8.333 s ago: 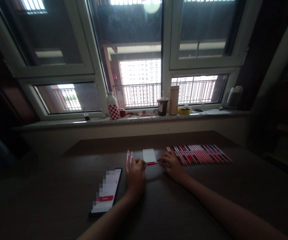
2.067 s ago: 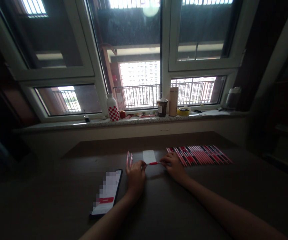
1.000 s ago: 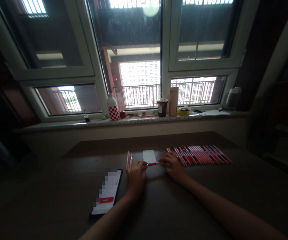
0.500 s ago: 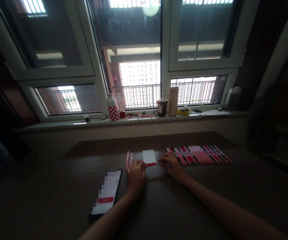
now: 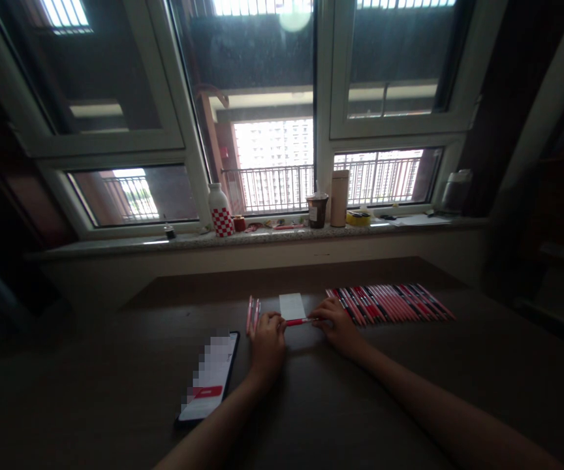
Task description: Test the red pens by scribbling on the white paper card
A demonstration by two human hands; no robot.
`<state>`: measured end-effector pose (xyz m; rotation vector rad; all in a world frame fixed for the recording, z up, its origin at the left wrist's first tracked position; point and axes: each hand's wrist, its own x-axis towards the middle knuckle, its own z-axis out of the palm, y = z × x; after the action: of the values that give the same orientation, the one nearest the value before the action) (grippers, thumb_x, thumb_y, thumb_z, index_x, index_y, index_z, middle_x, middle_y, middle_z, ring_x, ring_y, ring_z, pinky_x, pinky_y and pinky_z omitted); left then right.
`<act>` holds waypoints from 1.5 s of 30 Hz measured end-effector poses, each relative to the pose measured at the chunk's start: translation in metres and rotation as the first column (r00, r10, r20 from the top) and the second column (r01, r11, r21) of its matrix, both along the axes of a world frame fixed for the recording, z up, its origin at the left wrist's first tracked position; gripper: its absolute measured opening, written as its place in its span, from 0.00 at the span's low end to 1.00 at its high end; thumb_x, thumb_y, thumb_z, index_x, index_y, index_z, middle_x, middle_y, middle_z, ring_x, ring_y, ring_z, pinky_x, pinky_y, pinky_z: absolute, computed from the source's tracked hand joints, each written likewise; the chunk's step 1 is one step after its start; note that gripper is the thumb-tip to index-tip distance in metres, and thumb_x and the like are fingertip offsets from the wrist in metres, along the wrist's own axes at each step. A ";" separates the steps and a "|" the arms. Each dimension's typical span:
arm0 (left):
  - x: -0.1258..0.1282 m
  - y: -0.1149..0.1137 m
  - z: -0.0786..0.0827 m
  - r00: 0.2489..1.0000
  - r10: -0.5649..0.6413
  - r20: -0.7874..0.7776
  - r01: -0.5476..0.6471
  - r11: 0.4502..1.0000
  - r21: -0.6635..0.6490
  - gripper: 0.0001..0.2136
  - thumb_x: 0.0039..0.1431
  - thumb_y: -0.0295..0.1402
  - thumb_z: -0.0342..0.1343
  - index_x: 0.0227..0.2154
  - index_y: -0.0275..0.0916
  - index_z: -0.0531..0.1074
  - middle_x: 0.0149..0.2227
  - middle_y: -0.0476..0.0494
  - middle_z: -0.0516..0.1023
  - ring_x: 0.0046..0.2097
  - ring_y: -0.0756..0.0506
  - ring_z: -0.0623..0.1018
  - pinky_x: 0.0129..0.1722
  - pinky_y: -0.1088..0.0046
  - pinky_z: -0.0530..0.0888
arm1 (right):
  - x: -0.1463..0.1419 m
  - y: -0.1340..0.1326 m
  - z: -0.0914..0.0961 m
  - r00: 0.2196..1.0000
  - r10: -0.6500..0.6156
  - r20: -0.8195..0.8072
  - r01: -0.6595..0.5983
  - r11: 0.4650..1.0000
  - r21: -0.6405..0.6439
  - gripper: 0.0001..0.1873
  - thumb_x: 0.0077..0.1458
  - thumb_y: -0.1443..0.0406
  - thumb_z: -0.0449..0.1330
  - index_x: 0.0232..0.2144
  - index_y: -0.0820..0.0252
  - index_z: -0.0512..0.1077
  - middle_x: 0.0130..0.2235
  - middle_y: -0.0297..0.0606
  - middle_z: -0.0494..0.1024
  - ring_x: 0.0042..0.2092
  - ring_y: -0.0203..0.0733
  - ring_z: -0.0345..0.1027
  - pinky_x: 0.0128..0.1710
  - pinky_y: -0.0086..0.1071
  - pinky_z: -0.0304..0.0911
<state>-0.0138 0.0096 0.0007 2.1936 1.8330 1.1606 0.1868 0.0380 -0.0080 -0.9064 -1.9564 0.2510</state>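
Note:
A red pen (image 5: 297, 321) is held level just above the dark table (image 5: 311, 405), one end in each of my hands. My left hand (image 5: 266, 343) has its fingers closed round the pen's left end. My right hand (image 5: 338, 324) pinches the right end. Just behind the pen lies a small white card (image 5: 292, 305). Two pink pens (image 5: 253, 313) lie side by side to the left of my left hand. A row of several red, pink and black pens (image 5: 392, 301) lies to the right of my right hand.
A phone (image 5: 209, 378) with a lit screen lies on the table at front left. On the windowsill (image 5: 115, 244) behind stand a red-checked bottle (image 5: 221, 209), a dark cup (image 5: 318, 209), a tall flask (image 5: 339, 198) and small items.
Both hands have stayed on the red pen in about the same place; only small shifts of the fingers and the pen show.

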 end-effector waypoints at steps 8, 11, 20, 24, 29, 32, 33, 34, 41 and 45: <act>0.001 -0.002 0.003 0.999 -0.015 0.030 0.015 1.000 -0.005 0.07 0.58 0.28 0.48 0.34 0.40 0.72 0.44 0.41 0.73 0.49 0.41 0.71 0.56 0.52 0.59 | -0.001 -0.003 0.002 1.000 -0.006 0.023 0.006 1.000 -0.007 0.08 0.57 0.67 0.58 0.37 0.55 0.77 0.34 0.39 0.74 0.43 0.45 0.60 0.46 0.40 0.59; 0.001 -0.002 0.003 0.999 -0.020 0.033 0.019 1.000 0.003 0.07 0.57 0.27 0.48 0.34 0.40 0.71 0.44 0.42 0.73 0.50 0.41 0.71 0.55 0.53 0.60 | -0.002 -0.004 0.003 0.999 -0.006 0.034 0.007 1.000 -0.014 0.09 0.58 0.67 0.58 0.38 0.55 0.77 0.33 0.39 0.74 0.44 0.46 0.61 0.47 0.41 0.59; -0.001 -0.001 0.002 0.998 -0.027 0.055 0.027 1.000 0.012 0.07 0.57 0.27 0.49 0.33 0.40 0.72 0.43 0.42 0.74 0.49 0.41 0.71 0.55 0.55 0.61 | -0.002 -0.003 -0.003 0.999 -0.014 -0.038 0.009 0.992 -0.129 0.10 0.51 0.68 0.62 0.38 0.58 0.73 0.40 0.41 0.69 0.41 0.43 0.64 0.44 0.38 0.64; 0.000 -0.002 0.002 0.997 -0.036 0.072 0.036 0.999 0.007 0.07 0.57 0.28 0.49 0.33 0.40 0.72 0.43 0.42 0.73 0.49 0.42 0.71 0.55 0.54 0.61 | -0.002 -0.001 -0.004 0.999 -0.037 0.003 0.037 0.996 -0.084 0.05 0.55 0.67 0.60 0.35 0.57 0.75 0.37 0.40 0.71 0.44 0.44 0.63 0.46 0.40 0.61; 0.000 -0.002 0.002 0.995 -0.045 0.084 0.044 0.999 0.018 0.06 0.57 0.28 0.50 0.33 0.41 0.72 0.43 0.44 0.73 0.49 0.42 0.71 0.56 0.54 0.61 | -0.003 0.000 -0.001 0.993 -0.081 0.090 0.083 0.996 -0.013 0.08 0.59 0.64 0.56 0.34 0.55 0.76 0.34 0.39 0.73 0.44 0.46 0.60 0.47 0.42 0.57; 0.000 -0.003 0.003 0.995 -0.047 0.092 0.046 0.999 0.010 0.06 0.57 0.28 0.49 0.33 0.40 0.72 0.43 0.43 0.73 0.49 0.42 0.71 0.56 0.54 0.61 | -0.003 0.000 -0.001 0.991 -0.080 0.105 0.083 0.996 -0.020 0.07 0.59 0.63 0.56 0.36 0.55 0.75 0.34 0.39 0.73 0.44 0.47 0.60 0.47 0.42 0.56; 0.000 -0.003 0.003 0.994 -0.044 0.096 0.044 0.999 0.008 0.06 0.57 0.28 0.49 0.33 0.40 0.72 0.43 0.43 0.73 0.49 0.42 0.71 0.56 0.54 0.61 | -0.002 0.000 -0.002 0.992 -0.076 0.101 0.079 0.996 -0.032 0.07 0.58 0.63 0.58 0.37 0.55 0.75 0.35 0.39 0.73 0.44 0.47 0.60 0.47 0.42 0.57; 0.000 -0.003 0.003 0.994 -0.043 0.099 0.042 0.999 0.008 0.06 0.57 0.28 0.49 0.33 0.40 0.72 0.43 0.43 0.73 0.49 0.42 0.71 0.56 0.54 0.61 | -0.002 -0.001 -0.002 0.993 -0.077 0.091 0.081 0.996 -0.044 0.07 0.57 0.62 0.59 0.38 0.55 0.74 0.35 0.39 0.73 0.44 0.47 0.61 0.46 0.42 0.57; 0.000 -0.002 0.002 0.993 -0.049 0.103 0.046 0.999 0.028 0.06 0.56 0.27 0.50 0.33 0.40 0.72 0.42 0.44 0.74 0.49 0.42 0.71 0.55 0.54 0.62 | -0.002 -0.001 -0.001 0.993 -0.095 0.067 0.099 0.994 -0.051 0.04 0.56 0.63 0.59 0.34 0.56 0.74 0.35 0.38 0.73 0.44 0.46 0.61 0.46 0.40 0.57; 0.000 -0.002 0.003 0.995 -0.045 0.091 0.043 0.999 0.025 0.06 0.57 0.27 0.50 0.33 0.40 0.72 0.43 0.43 0.74 0.49 0.42 0.71 0.55 0.54 0.61 | -0.003 -0.002 0.000 0.991 -0.088 0.098 0.091 0.995 -0.028 0.06 0.58 0.63 0.57 0.33 0.56 0.74 0.34 0.38 0.74 0.44 0.46 0.61 0.46 0.41 0.56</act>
<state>-0.0134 0.0072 0.0037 2.1429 1.7360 1.2574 0.1840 0.0364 -0.0079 -1.0421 -1.9991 0.1900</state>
